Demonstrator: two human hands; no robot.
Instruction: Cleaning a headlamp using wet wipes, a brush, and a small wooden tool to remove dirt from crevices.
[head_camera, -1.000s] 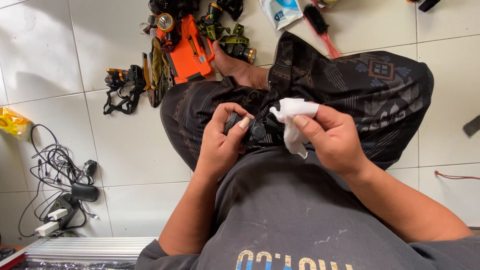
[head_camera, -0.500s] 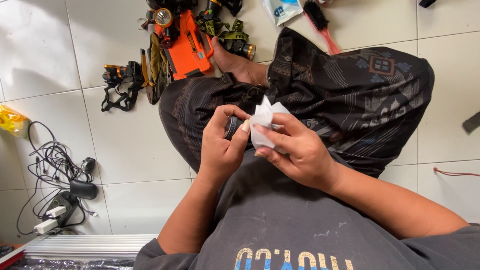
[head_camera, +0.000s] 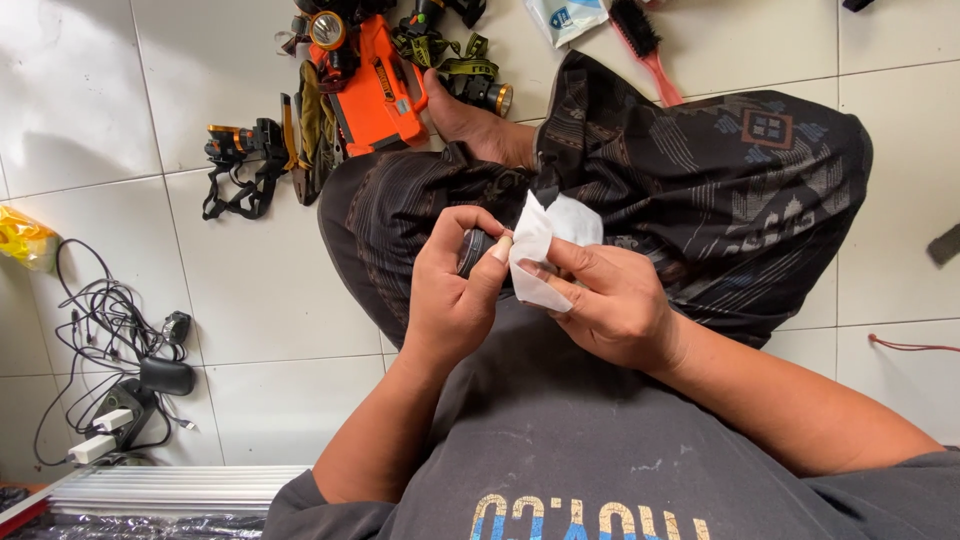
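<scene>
Hands meet over our lap, wiping a small dark part.

Our left hand (head_camera: 452, 290) is curled tight around a small dark round part (head_camera: 474, 250), pinching it between thumb and fingers so that only its top edge shows; we cannot tell its long axis. Our right hand (head_camera: 610, 300) is closed on a white wipe (head_camera: 545, 245), which it presses against the part from the right side, so wipe and part touch, and the part lies just left of the right hand's fingertips. Both hands sit above the patterned cloth (head_camera: 700, 170) covering our crossed legs. Beyond the cloth on the floor (head_camera: 200, 60) lie an orange tool (head_camera: 375, 95), headlamps (head_camera: 245, 150) and a brush (head_camera: 645, 45); well left of the cloth lie tangled cables (head_camera: 110, 350).
</scene>
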